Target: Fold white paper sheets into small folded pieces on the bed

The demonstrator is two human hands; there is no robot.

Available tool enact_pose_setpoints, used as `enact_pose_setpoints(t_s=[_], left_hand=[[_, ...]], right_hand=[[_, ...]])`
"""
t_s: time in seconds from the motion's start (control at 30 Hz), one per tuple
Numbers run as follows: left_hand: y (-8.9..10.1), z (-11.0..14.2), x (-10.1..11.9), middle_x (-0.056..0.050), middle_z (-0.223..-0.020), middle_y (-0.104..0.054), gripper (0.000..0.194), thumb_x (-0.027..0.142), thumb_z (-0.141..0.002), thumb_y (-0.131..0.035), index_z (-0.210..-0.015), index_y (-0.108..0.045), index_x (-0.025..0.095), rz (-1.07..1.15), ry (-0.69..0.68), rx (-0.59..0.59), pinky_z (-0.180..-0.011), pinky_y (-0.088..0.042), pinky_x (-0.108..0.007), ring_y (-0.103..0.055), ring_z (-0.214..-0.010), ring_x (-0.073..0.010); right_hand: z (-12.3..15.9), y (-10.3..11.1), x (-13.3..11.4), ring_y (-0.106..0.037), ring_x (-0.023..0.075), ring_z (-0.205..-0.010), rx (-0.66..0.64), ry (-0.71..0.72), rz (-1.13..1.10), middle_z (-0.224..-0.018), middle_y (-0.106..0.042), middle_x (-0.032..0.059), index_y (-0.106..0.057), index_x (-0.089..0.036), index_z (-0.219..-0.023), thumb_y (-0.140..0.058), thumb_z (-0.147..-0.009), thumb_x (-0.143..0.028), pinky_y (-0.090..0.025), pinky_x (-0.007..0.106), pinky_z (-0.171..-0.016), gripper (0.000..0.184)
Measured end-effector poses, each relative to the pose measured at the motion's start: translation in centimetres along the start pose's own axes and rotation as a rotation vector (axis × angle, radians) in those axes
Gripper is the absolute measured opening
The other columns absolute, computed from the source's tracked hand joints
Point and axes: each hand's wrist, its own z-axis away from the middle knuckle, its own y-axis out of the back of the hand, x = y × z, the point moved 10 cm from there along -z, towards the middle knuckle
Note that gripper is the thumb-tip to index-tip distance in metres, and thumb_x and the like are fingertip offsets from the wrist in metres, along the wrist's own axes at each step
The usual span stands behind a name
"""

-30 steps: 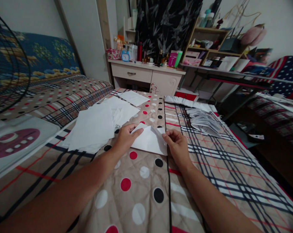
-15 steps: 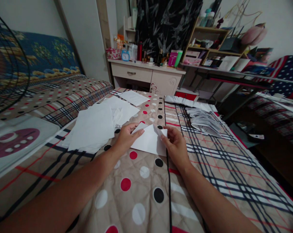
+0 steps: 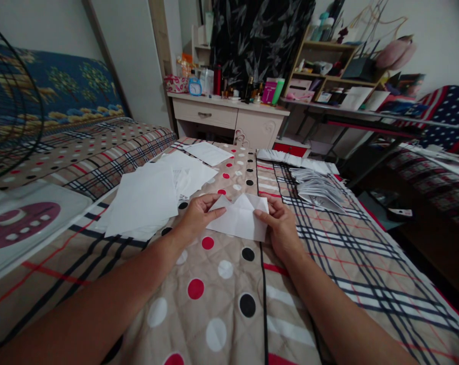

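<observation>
Between my two hands is a white sheet of paper [image 3: 239, 218], folded, with a pointed peak at its top edge. My left hand [image 3: 202, 215] pinches its left end, thumb on the near face and fingers behind. At the right end my right hand [image 3: 280, 223] grips it the same way, thumb pressed on the paper. The sheet is held just over the dotted bedspread [image 3: 216, 294]. Left of my left hand lies a loose pile of white sheets [image 3: 141, 200]. One more flat sheet [image 3: 209, 152] lies beyond the pile.
Folded printed papers [image 3: 318, 190] are bunched on the bed's right side, with a row of white folded papers [image 3: 295, 159] behind them. A plastic package with a purple label [image 3: 24, 223] lies at far left, near a fan [image 3: 12, 101]. A dresser [image 3: 229, 114] stands past the bed.
My right thumb has moved left onto the face of the paper, and the raised right flap now lies flatter. The paper's peak has shifted slightly right. My left hand keeps its pinch.
</observation>
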Motion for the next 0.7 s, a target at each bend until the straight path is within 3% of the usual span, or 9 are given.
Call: enact_pose_setpoints(t_s=[0.2, 0.47, 0.7], left_hand=[[-0.11, 0.17, -0.46, -0.008, -0.093, -0.074, 0.051, 0.03, -0.063, -0.081, -0.108, -0.064, 0.013, 0.024, 0.063, -0.006, -0.063, -0.05, -0.025, -0.067, -0.074, -0.0171], [-0.41, 0.27, -0.27, -0.007, -0.091, -0.073, 0.038, 0.034, -0.068, -0.077, -0.098, -0.068, 0.012, 0.003, 0.06, -0.02, -0.059, -0.047, -0.022, -0.064, -0.07, -0.0148], [-0.43, 0.38, -0.31, -0.007, -0.095, -0.073, 0.039, 0.032, -0.068, -0.077, -0.102, -0.069, 0.015, -0.039, 0.031, -0.051, -0.06, -0.049, -0.023, -0.065, -0.074, -0.0162]], right_hand=[[-0.04, -0.33, 0.53, -0.065, 0.0153, -0.068, -0.03, -0.046, -0.035, -0.084, -0.074, 0.0002, -0.068, -0.021, -0.094, -0.081, -0.061, -0.022, -0.051, 0.026, -0.064, 0.035], [0.03, -0.19, 0.61, -0.063, 0.0161, -0.068, -0.026, -0.039, 0.012, -0.082, -0.072, -0.0005, -0.067, -0.022, -0.091, -0.081, -0.06, -0.023, -0.049, 0.027, -0.063, 0.034], [0.17, -0.14, 0.59, -0.06, 0.0145, -0.064, -0.023, -0.034, 0.024, -0.077, -0.07, -0.0025, -0.068, -0.022, -0.086, -0.08, -0.058, -0.02, -0.046, 0.025, -0.059, 0.03]])
